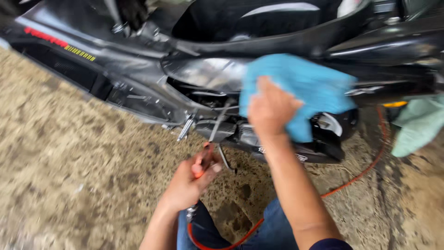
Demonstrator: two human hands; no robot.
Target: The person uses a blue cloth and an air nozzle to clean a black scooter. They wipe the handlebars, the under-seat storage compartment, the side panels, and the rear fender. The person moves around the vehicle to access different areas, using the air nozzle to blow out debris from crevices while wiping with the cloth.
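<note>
A black scooter (138, 69) stands across the top of the head view, its side panels glossy and wet. My right hand (270, 109) presses a blue cloth (305, 88) against the scooter's lower side panel, near the engine cover. My left hand (187, 185) is lower down, closed around the orange handle of an air blow gun (202, 163) whose nozzle points up at the engine area. An orange hose (351, 180) runs from the gun's base across the floor to the right.
The floor (69, 176) is rough speckled stone. A pale green cloth (418, 125) hangs at the right edge. A folded footpeg (186, 127) and kick lever stick out below the scooter's body. My blue-jeaned knee (273, 227) is at the bottom.
</note>
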